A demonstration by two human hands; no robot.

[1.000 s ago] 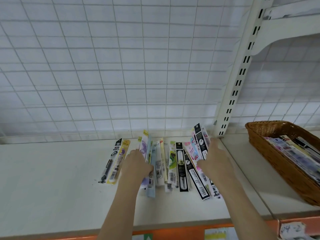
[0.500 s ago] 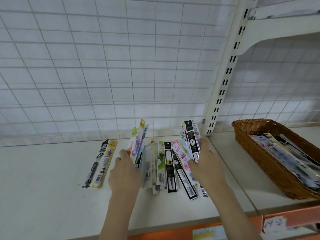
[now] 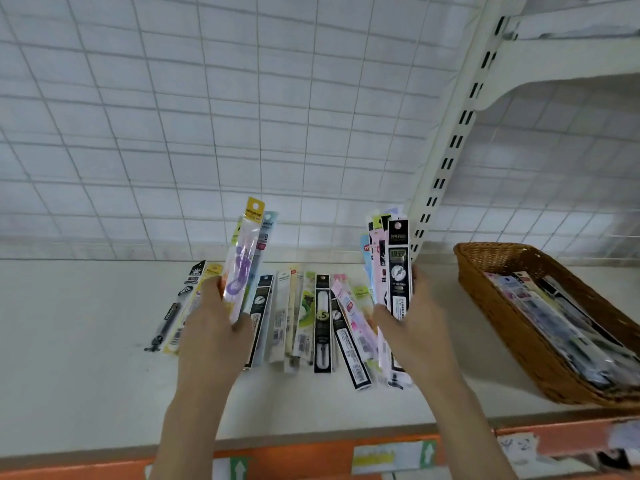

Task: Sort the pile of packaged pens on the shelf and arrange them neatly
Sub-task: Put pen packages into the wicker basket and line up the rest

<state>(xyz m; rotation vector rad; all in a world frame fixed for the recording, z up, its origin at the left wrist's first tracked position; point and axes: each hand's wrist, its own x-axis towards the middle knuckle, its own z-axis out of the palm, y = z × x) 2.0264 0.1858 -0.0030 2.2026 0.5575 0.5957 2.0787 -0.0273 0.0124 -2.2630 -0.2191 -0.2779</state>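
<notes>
Left hand (image 3: 213, 327): clenched around a small bundle of pen packs (image 3: 242, 268), held upright, tilted slightly right. Front pack is clear film with a purple pattern and a yellow header card; a pale blue-grey pack stands behind it.

Right hand (image 3: 412, 327): grasping a thicker fan of packs (image 3: 388, 268), also upright. Front pack is black with white print; pink, white and light blue ones are stacked behind it.

Between the hands: the remaining row of packaged pens (image 3: 311, 323) lies flat on the white shelf (image 3: 76, 358), long narrow sleeves side by side, some overlapping: black, cream, green, pink. Just left of the left hand, two packs (image 3: 183, 306), one black, one yellow, lie together at a slant, partly hidden by the hand.

Right of the right hand, well apart: brown woven wicker basket (image 3: 498, 306), rectangular, holding more flat pen packs laid lengthwise; detail blurred.

Change from half a second ago: both bundles are raised higher off the shelf and more upright, and the hands are spread further apart, which exposes more of the flat row.

Behind the hands: white wire grid panel (image 3: 207, 116). Behind the right hand, a slotted white metal upright (image 3: 450, 150). Shelf front edge is orange, with paper labels (image 3: 391, 457).
</notes>
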